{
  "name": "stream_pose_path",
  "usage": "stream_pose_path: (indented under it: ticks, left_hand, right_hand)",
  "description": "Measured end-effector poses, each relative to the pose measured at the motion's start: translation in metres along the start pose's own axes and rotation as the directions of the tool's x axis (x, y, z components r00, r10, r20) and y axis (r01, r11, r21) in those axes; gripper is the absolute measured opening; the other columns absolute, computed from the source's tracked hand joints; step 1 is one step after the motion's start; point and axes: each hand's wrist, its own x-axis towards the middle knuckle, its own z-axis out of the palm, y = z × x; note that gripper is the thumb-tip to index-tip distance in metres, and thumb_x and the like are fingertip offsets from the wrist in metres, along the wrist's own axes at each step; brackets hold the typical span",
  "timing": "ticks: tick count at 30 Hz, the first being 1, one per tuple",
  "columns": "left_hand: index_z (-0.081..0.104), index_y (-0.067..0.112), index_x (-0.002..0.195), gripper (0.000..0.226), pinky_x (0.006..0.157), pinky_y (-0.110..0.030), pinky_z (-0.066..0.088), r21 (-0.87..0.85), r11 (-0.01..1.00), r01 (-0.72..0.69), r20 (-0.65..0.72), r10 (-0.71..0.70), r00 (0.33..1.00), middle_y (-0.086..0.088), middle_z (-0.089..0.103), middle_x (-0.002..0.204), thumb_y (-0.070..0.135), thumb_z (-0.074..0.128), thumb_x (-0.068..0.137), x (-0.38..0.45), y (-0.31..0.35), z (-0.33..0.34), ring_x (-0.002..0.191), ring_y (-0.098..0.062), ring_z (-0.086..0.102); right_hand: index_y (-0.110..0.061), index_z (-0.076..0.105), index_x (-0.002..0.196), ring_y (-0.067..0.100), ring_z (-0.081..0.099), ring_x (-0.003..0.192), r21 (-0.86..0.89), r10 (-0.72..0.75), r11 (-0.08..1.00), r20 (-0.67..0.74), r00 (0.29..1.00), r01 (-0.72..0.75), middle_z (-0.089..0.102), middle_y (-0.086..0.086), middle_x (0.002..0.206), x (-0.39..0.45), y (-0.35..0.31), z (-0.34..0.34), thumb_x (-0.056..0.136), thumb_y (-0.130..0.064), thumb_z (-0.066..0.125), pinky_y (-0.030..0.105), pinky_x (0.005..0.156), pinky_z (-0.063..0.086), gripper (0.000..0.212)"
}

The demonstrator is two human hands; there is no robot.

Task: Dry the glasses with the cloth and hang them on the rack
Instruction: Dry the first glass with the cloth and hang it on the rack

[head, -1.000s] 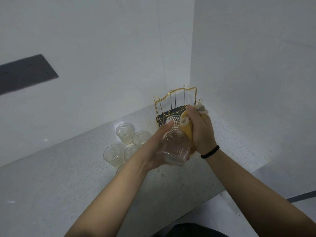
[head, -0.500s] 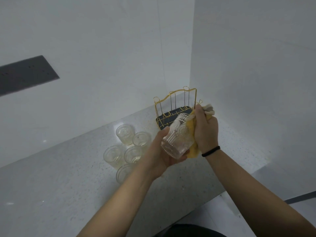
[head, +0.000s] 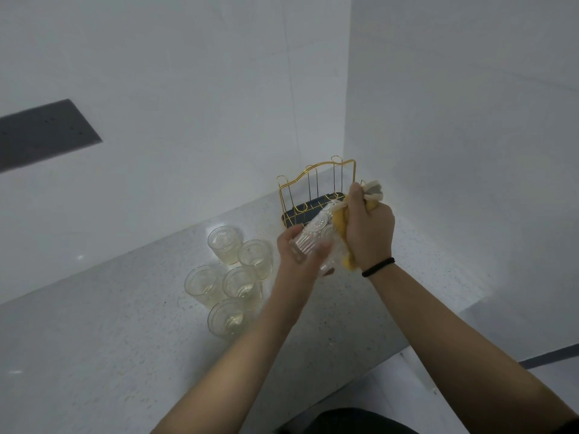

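Spanning the lower half of your view, the speckled counter [head: 94,355] runs into the corner formed by two white walls. At that corner stands the gold wire rack [head: 316,189] on its dark tray [head: 300,216]; no glass hangs on it. Five ribbed glasses [head: 233,277] stand upright in a tight cluster on the counter, left of your arms and apart from the rack. Your right hand [head: 368,228] is clenched around the bunched yellow cloth [head: 340,228], one end of which sticks out above the fist. Your left hand [head: 300,258] grips the base of a sixth glass [head: 316,234], fingers curled round it; this glass is tilted, with its mouth toward the rack and the cloth pressed against it. A black band [head: 377,267] circles your right wrist.
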Motion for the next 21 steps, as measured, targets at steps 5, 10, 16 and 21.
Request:
stream_pose_path:
  ticks: [5,10,16,21]
  left_hand:
    - [0.048,0.016,0.126,0.064,0.065,-0.029,0.059,-0.230,0.965,0.126,-0.011,-0.132,0.991,-0.013,0.063,0.120,0.044,0.071,0.073,0.009,0.003,0.006,0.090,-0.020,0.072]
    - [0.059,0.016,0.124,0.056,0.064,-0.030,0.059,-0.342,0.848,0.405,0.206,-0.353,0.913,-0.012,0.067,0.114,0.056,0.057,0.084,0.011,0.006,0.012,0.085,-0.022,0.070]
    - [0.041,0.038,0.116,0.056,0.073,-0.030,0.060,0.263,0.944,-0.202,-0.052,0.222,0.974,-0.003,0.056,0.117,0.029,0.079,0.076,0.013,-0.014,0.018,0.094,-0.015,0.066]
    - [0.056,0.011,0.127,0.065,0.064,-0.033,0.060,-0.576,0.705,0.414,0.174,-0.389,0.905,-0.019,0.066,0.113,0.042,0.075,0.074,0.010,-0.002,0.010,0.085,-0.031,0.069]
  right_hand:
    - [-0.022,0.046,0.049,0.003,0.046,0.042,0.028,0.009,1.000,-0.007,1.000,-0.009,0.045,-0.006,0.045,0.002,0.006,-0.005,0.093,-0.038,0.046,0.022,0.046,0.040,0.047]
    - [-0.018,0.047,0.050,0.010,0.048,0.043,0.056,-0.034,0.998,0.017,0.999,0.033,0.046,-0.002,0.045,0.009,0.010,-0.013,0.092,-0.034,0.049,0.027,0.047,0.042,0.046]
    - [-0.021,0.045,0.050,0.007,0.046,0.046,-0.012,0.142,0.990,0.038,0.989,-0.142,0.045,-0.005,0.047,0.022,0.016,-0.014,0.093,-0.041,0.043,0.023,0.051,0.041,0.048]
    - [-0.023,0.046,0.049,-0.001,0.045,0.039,0.116,-0.004,0.993,0.062,0.998,-0.003,0.045,-0.008,0.044,0.011,0.017,-0.009,0.091,-0.036,0.050,0.018,0.043,0.038,0.044]
